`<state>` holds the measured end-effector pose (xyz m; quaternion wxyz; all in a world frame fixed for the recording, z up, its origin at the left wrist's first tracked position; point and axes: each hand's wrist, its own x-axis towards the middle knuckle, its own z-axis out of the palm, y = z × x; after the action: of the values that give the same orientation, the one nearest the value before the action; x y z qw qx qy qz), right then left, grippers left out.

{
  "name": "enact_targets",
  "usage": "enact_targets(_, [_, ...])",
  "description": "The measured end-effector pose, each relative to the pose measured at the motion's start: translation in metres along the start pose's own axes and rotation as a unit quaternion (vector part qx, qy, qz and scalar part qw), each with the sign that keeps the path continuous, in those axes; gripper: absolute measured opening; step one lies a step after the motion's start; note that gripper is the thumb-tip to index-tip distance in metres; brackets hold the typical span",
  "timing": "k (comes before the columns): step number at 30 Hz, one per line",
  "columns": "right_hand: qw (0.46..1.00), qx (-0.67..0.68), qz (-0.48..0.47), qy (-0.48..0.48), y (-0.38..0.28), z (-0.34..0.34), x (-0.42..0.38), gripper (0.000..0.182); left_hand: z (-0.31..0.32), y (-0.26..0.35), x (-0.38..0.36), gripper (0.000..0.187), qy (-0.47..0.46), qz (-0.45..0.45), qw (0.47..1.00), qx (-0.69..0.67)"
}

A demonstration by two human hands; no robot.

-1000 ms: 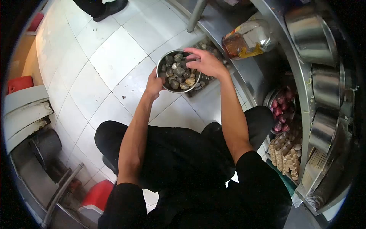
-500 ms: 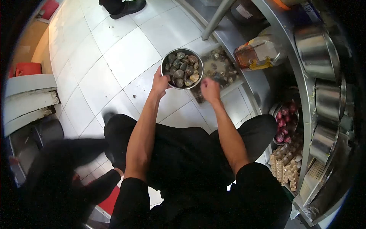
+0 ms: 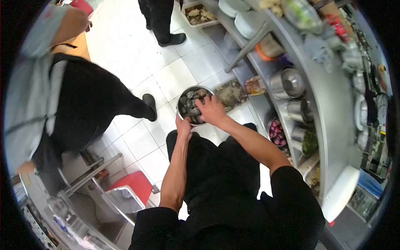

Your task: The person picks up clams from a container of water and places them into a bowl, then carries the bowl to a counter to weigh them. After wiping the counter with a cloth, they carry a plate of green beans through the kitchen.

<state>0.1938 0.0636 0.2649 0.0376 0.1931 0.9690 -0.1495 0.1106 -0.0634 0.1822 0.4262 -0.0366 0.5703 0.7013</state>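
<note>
A round metal bowl full of clams is in front of my body. My left hand is closed on its near left rim, thumb up at the edge. Over the bowl's right side reaches my right hand, its fingers apart and touching the clams inside. Whether a clam is between those fingers is partly hidden. Just beyond, on the floor, a shallow tub holds more clams in cloudy water.
To my right runs a metal shelf unit with pots and a bowl of red onions. At left a person in dark trousers stands close; another person's legs are ahead. A red stool sits at lower left.
The view has risen and shifted, showing the shelf top. My right hand has moved from beside the bowl onto the clams. The person at left now stands farther forward.
</note>
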Motion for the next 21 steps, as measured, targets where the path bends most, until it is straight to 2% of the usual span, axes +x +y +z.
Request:
enact_targets(2, [0.999,-0.031,-0.01,0.016,-0.046,-0.038,-0.002,0.066,0.004,0.064,-0.052,0.068,0.029,0.007,1.0,-0.006])
enact_targets(3, [0.997,-0.047,-0.031,0.052,-0.062,-0.041,-0.004,0.059,0.006,0.09,-0.074,0.067,0.047,0.008,0.999,-0.02])
enact_targets(7, [0.998,0.025,-0.041,0.051,-0.131,-0.096,0.001,0.035,-0.019,0.156,-0.122,0.065,0.096,0.033,0.995,-0.02])
enact_targets(11, [0.996,0.064,-0.022,0.06,-0.169,-0.109,0.012,0.021,-0.043,0.189,-0.144,0.067,0.1,0.035,0.994,-0.012])
enact_targets(21, [0.99,0.041,-0.055,0.124,-0.182,-0.114,0.021,0.021,-0.046,0.221,-0.158,0.069,0.059,0.015,0.998,0.021])
